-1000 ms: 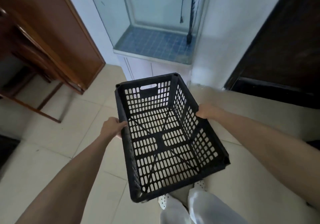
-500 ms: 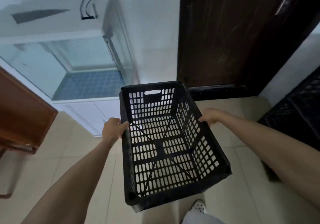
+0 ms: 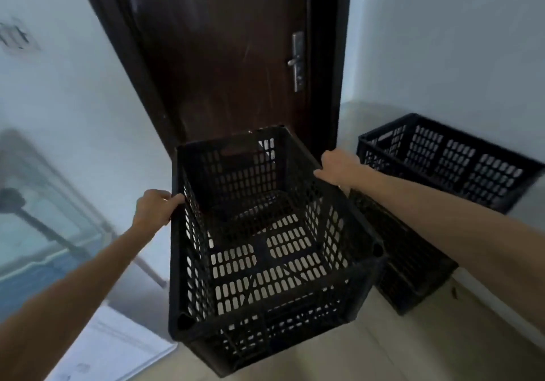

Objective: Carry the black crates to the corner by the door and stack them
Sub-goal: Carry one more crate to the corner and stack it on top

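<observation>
I carry an empty black perforated crate in the air in front of me, its open top facing up. My left hand grips its left rim and my right hand grips its right rim. To the right, a stack of black crates stands on the floor in the corner beside the dark door. My right forearm crosses in front of that stack and hides part of it.
A glass tank on a white cabinet stands at the left against the pale wall. The door has a metal handle. Beige tiled floor lies below the crate and in front of the stack.
The view has swung right: the wooden furniture has left the frame, the tank has slid to the left, and the door and corner stack have come into full view. Both hands keep hold of the crate.
</observation>
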`<state>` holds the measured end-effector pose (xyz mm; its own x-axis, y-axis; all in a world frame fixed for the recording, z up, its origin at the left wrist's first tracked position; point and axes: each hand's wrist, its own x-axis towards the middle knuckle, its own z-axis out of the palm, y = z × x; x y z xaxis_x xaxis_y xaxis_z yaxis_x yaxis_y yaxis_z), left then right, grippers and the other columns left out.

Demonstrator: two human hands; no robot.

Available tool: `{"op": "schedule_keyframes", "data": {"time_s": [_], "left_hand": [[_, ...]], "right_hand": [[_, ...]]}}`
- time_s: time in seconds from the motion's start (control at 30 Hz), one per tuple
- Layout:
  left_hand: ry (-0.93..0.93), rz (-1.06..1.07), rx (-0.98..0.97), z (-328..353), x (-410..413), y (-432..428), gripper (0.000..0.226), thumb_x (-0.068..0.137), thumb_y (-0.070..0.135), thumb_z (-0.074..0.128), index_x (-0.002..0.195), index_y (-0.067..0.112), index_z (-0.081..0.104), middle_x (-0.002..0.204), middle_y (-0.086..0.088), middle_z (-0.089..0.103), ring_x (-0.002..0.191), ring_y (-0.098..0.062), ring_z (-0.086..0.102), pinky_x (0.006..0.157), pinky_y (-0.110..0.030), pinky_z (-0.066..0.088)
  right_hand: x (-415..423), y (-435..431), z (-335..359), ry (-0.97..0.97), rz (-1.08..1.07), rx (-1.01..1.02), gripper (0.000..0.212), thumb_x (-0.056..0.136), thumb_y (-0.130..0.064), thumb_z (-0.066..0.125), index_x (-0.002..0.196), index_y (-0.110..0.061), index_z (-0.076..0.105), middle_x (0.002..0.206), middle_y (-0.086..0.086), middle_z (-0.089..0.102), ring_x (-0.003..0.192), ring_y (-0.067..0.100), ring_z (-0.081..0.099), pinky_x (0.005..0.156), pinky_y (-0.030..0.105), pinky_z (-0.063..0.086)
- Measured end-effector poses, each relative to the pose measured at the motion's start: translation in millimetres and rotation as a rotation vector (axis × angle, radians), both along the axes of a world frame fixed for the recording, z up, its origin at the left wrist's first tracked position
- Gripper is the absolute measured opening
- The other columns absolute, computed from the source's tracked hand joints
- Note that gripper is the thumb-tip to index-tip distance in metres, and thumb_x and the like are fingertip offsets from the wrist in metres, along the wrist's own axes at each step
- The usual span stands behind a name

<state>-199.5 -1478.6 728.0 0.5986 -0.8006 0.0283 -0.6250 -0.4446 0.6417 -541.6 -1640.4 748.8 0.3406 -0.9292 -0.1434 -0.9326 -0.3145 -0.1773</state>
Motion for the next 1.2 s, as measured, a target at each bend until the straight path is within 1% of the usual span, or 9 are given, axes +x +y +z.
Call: {"op": "schedule_keyframes", "data": {"time_s": [0.1,0.2,0.37,0.53,0.67,0.8,0.93,1.0,1.2], "left_hand": [[-0.012,-0.078,-0.091,35,-21,-61,0.036,0.082,0.029,0.068,0.064,-0.003,0.067,0.049,-0.011,0.056,0.042,-0.02,0.05,0.051,-0.027,0.043],[-0.009,-0.157,-0.146,62,-44,-117,0.037,0.085,0.027,0.068,0.064,-0.003,0.065,0.048,-0.007,0.053,0.043,-0.017,0.05,0.04,-0.017,0.041],[-0.022,-0.31,-0.14,113,-81,-202,0.038,0.088,0.031,0.066,0.07,-0.003,0.071,0.047,-0.004,0.054,0.045,-0.017,0.052,0.044,-0.026,0.04],[0.045,-0.47,-0.163,153,-136,-288,0.034,0.092,0.027,0.062,0.079,-0.002,0.073,0.067,-0.01,0.063,0.058,-0.018,0.057,0.049,-0.028,0.04],[0.064,-0.545,-0.151,154,-190,-338,0.034,0.091,0.028,0.063,0.078,-0.002,0.073,0.071,-0.016,0.063,0.057,-0.022,0.054,0.051,-0.029,0.039],[0.109,-0.573,-0.111,136,-249,-379,0.035,0.091,0.025,0.064,0.065,0.002,0.068,0.051,-0.008,0.051,0.046,-0.02,0.045,0.049,-0.029,0.035],[0.147,-0.551,-0.095,121,-308,-413,0.035,0.09,0.025,0.063,0.067,0.0,0.07,0.044,-0.004,0.048,0.042,-0.02,0.041,0.05,-0.029,0.034],[0.155,-0.54,-0.097,115,-337,-425,0.035,0.09,0.024,0.062,0.066,0.0,0.069,0.036,0.002,0.044,0.041,-0.02,0.04,0.05,-0.029,0.033],[0.13,-0.473,-0.08,102,-411,-453,0.038,0.092,0.024,0.062,0.059,0.004,0.064,0.033,0.003,0.045,0.039,-0.016,0.042,0.048,-0.028,0.034]], "right_hand": [[-33,-28,35,0.007,-0.052,-0.058,0.034,0.095,-0.038,0.048,0.104,-0.006,0.059,0.084,0.006,0.057,0.077,0.028,0.058,0.063,0.031,0.043],[-62,-57,62,0.033,-0.125,-0.145,0.039,0.096,-0.033,0.047,0.118,-0.003,0.057,0.113,0.016,0.061,0.102,0.034,0.061,0.075,0.035,0.043],[-109,-107,108,0.053,-0.269,-0.288,0.037,0.098,-0.031,0.044,0.119,-0.003,0.057,0.115,0.015,0.061,0.104,0.034,0.061,0.079,0.036,0.044],[-172,-151,141,-0.031,-0.37,-0.216,0.042,0.101,-0.029,0.044,0.121,0.006,0.056,0.125,0.024,0.059,0.114,0.037,0.057,0.089,0.037,0.045],[-231,-174,141,-0.072,-0.448,-0.193,0.045,0.102,-0.031,0.042,0.119,0.008,0.055,0.125,0.025,0.058,0.115,0.037,0.056,0.091,0.037,0.044],[-290,-204,123,-0.044,-0.489,-0.212,0.041,0.103,-0.027,0.04,0.121,0.007,0.054,0.126,0.024,0.058,0.116,0.037,0.056,0.091,0.036,0.044],[-347,-243,113,0.011,-0.476,-0.201,0.039,0.104,-0.026,0.037,0.12,0.005,0.054,0.125,0.022,0.058,0.113,0.036,0.057,0.082,0.033,0.041],[-374,-261,112,0.04,-0.455,-0.184,0.039,0.104,-0.026,0.037,0.121,0.005,0.054,0.125,0.022,0.058,0.113,0.037,0.057,0.084,0.034,0.043],[-442,-316,99,0.091,-0.417,-0.177,0.039,0.103,-0.028,0.037,0.123,0.001,0.054,0.125,0.02,0.058,0.112,0.036,0.058,0.084,0.036,0.044]]}}
